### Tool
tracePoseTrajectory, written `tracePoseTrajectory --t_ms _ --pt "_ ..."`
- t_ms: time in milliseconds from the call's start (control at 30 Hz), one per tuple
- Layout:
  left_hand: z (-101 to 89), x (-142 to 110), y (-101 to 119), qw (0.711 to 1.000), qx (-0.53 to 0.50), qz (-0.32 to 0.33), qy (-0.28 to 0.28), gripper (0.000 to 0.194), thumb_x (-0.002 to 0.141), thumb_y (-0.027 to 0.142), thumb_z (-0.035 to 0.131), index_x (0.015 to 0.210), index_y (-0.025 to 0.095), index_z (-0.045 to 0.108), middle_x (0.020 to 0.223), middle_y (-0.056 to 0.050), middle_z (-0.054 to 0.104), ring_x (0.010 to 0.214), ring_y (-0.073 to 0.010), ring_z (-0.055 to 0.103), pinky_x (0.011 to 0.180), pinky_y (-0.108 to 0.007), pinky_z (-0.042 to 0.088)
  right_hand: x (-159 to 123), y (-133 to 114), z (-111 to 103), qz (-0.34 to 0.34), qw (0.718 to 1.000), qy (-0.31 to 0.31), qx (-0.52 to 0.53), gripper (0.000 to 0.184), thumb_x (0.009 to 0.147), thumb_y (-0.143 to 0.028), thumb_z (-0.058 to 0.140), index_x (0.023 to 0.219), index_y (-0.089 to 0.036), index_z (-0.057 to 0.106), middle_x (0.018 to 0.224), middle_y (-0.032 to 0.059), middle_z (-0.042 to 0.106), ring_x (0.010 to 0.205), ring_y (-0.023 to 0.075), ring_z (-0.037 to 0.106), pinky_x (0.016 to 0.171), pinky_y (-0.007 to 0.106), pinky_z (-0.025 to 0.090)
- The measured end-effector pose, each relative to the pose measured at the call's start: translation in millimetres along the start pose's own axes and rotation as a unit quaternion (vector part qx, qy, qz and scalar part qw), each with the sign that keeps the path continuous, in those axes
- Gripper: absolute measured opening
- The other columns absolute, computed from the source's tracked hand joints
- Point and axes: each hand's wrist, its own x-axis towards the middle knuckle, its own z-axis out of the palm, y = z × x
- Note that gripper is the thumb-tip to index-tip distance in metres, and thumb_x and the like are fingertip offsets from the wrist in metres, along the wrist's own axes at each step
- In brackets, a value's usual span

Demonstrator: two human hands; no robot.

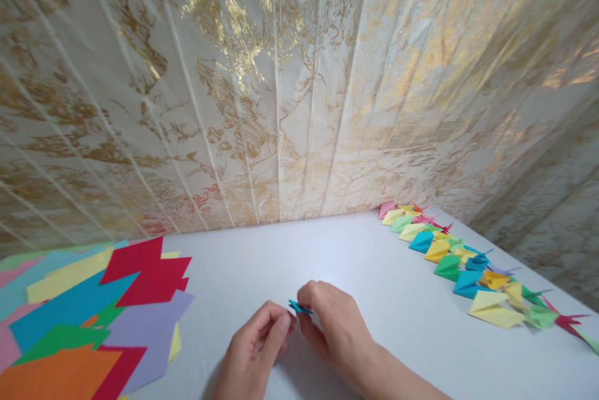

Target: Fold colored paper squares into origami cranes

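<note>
In the lower middle of the frame, the small blue folded paper (299, 307) points leftward, its long axis nearly crosswise and dipping right, from the nearer right hand (337, 328), pinched on it, towards the left hand (256, 350), fingers curled together, contact unclear.

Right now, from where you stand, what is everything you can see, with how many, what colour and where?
Loose paper sheets: many, overlapping; red, blue, green, orange, purple, yellow, pink; left side
Folded paper pieces: more than a dozen; pink, yellow, green, blue, red, orange; rows at right
Small folded paper: one, blue, at the fingertips
Table: one, white, beneath the papers
Patterned covering: count unclear, whitish with gold, behind and right of table
Left hand: one, bare, lower centre
Right hand: one, bare, beside it
</note>
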Motion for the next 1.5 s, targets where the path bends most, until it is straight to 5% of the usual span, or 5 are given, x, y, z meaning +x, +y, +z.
tracePoseTrajectory --t_ms 167,333,1033,1300,1500 --pt "-0.5 -3 13 0.999 -0.016 -0.009 -0.027 0.054 0.087 0.074 0.051 0.072 0.021 0.057 0.068 0.004 0.047 0.070 -0.0168 0.046 0.068 -0.025 0.038 6 0 -6 -0.076 0.987 0.001 -0.143 0.023 0.097 -0.009 0.037 0.085 -0.021 0.052 0.078 0.0029 0.061 0.062 0.0159 0.048 0.060 0.025 0.037" --pt "-2.8 2 12 0.998 -0.052 -0.043 -0.016 0.052 0.081 0.071 0.062 0.068 0.021 0.054 0.062 0.005 0.046 0.065 -0.0153 0.041 0.064 -0.025 0.035 4 -1 -5 -0.088 0.996 0.011 -0.023 0.024 0.097 -0.009 0.037 0.092 -0.021 0.057 0.083 0.0037 0.062 0.066 0.0146 0.051 0.061 0.023 0.041" --pt "-4.7 10 4 0.999 -0.015 -0.051 0.012 0.063 0.066 0.080 0.069 0.062 0.018 0.061 0.054 0.004 0.053 0.049 -0.0103 0.040 0.051 -0.022 0.029 5 -1 -7 0.134 0.943 -0.064 0.296 0.039 0.096 -0.050 0.059 0.077 -0.018 0.068 0.076 0.0022 0.064 0.073 0.0149 0.058 0.071 0.027 0.045" --pt "-9.3 13 5 0.998 0.004 -0.041 -0.044 0.061 0.074 0.079 0.063 0.066 0.019 0.059 0.060 0.002 0.056 0.056 -0.0130 0.046 0.055 -0.024 0.036 1 -6 4 0.298 0.850 -0.021 0.435 0.043 0.080 -0.058 0.075 0.079 -0.019 0.057 0.072 -0.0016 0.055 0.066 0.0133 0.051 0.066 0.027 0.040" --pt "-10.5 9 6 0.998 0.012 -0.019 -0.065 0.059 0.082 0.077 0.055 0.068 0.020 0.056 0.064 0.002 0.055 0.064 -0.0153 0.050 0.063 -0.025 0.039 1 -3 6 0.311 0.833 -0.014 0.457 0.046 0.076 -0.059 0.078 0.079 -0.019 0.058 0.067 -0.0028 0.055 0.062 0.0120 0.050 0.063 0.026 0.038"
